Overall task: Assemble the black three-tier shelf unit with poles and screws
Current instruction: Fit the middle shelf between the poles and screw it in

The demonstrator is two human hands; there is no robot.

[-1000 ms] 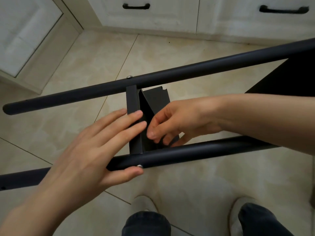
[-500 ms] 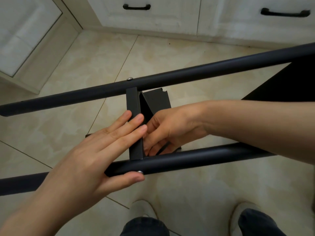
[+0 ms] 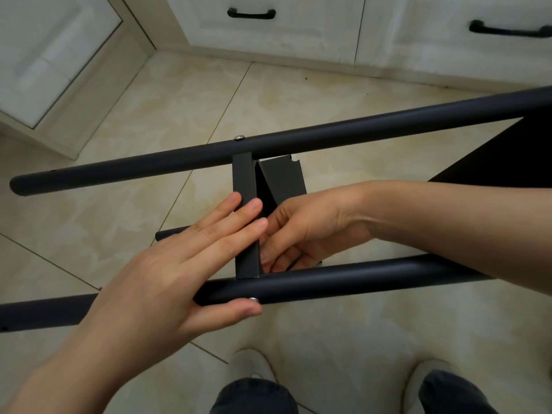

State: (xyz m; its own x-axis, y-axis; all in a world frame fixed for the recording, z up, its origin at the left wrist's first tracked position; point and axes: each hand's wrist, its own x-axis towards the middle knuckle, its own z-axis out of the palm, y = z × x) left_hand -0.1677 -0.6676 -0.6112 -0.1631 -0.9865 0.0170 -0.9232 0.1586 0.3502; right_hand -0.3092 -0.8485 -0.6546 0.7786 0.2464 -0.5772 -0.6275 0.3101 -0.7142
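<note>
The black shelf unit lies on its side above the beige tiled floor [image 3: 119, 204]. Two long black round metal poles run left to right: the far pole [image 3: 328, 135] and the near pole [image 3: 373, 277]. A silver screw head [image 3: 239, 137] shows on the far pole, and another sits on the near pole at the left thumb tip. A narrow black metal shelf edge [image 3: 244, 177] bridges the poles.

The left hand [image 3: 179, 279] lays straight fingers across that shelf edge, thumb stretched under the near pole; its grip is flat, wrapped round nothing. The right hand [image 3: 307, 231] reaches in just right of the shelf edge, fingers curled. Whether its grip has hold of anything I cannot tell. White cabinets [image 3: 298, 31] stand at the far side.
</note>
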